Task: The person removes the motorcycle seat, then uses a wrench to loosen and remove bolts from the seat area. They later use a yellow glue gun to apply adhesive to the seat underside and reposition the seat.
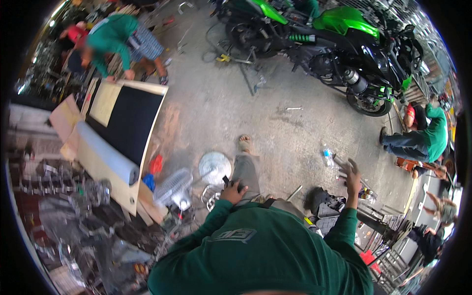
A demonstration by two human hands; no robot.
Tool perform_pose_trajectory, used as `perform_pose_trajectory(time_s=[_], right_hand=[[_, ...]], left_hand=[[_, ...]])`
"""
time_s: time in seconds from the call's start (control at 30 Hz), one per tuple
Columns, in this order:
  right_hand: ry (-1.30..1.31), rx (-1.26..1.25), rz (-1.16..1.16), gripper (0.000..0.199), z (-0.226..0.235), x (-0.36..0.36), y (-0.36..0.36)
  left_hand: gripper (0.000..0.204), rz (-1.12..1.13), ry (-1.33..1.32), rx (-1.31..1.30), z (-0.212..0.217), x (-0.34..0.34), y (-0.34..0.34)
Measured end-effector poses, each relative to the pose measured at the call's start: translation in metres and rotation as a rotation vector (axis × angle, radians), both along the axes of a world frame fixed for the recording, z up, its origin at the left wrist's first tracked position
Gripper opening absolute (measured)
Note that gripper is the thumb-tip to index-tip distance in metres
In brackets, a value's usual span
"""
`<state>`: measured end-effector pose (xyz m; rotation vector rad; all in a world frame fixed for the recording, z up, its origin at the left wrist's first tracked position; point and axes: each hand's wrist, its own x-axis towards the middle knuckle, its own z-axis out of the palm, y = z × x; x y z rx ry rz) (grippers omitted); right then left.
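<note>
Head view, drop risk: the small dark thing (226, 180) at the left hand (234, 193) could slip off the trouser leg (246, 173) if the fingers are only resting on it or the knee shifts

Knock risk: a low sweep of the right hand (351, 177) might tip or roll the clear bottle (328, 157), which is just beyond it and a little to its left

Snag risk: the fan (175, 189), close on the left hand's outer side, could catch that elbow or sleeve if the arm swings out

Small dark thing: at the left hand's fingers, over the leg, well apart from the right hand; too blurred to tell its kind

Left hand: low at the knee, fingers bent; cannot tell whether it grips the thing or merely lies against it

Right hand: raised out to the side, fingers spread wide, nothing seen in it

Round metal disc (215, 167): just beyond the left hand, slightly to its left

Black case (327, 209): between the hands, nearer the right and closer to the body
</note>
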<state>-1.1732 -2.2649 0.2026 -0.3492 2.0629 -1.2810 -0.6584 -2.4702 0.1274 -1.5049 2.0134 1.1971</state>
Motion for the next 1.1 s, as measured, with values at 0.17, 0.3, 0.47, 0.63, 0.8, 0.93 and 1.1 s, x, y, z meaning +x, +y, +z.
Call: perform_pose_trajectory(time_s=[0.17, 0.3, 0.47, 0.63, 0.8, 0.93, 1.1], right_hand=[[-0.349, -0.166, 0.150, 0.054, -0.050, 0.031, -0.163], [0.065, 0.585, 0.299, 0.064, -0.096, 0.081, -0.127], [-0.417, 0.373, -1.106, 0.051, -0.075, 0.105, 0.039], [-0.394, 0.071, -1.756, 0.029, -0.133, 0.118, 0.119], [-0.672, 0.269, -1.349, 0.029, -0.211, 0.085, 0.098], [-0.449, 0.531, -0.956, 0.036, -0.206, 0.009, 0.098], [0.109, 0.563, -1.090, 0.036, -0.153, -0.164, 0.161]], left_hand=[[0.095, -0.292, -0.107, -0.020, -0.038, -0.077, -0.211], [0.078, -0.564, -0.186, -0.081, -0.025, -0.114, -0.372], [0.070, -0.942, -0.476, -0.083, -0.008, -0.235, -0.476], [0.062, -1.239, -0.356, -0.177, -0.020, -0.433, -0.414], [0.055, -1.299, 0.042, -0.082, 0.001, -0.620, -0.256], [0.045, -1.321, 0.488, -0.041, 0.057, -0.713, -0.152], [0.034, -1.309, 0.876, 0.086, 0.122, -0.844, -0.073]])
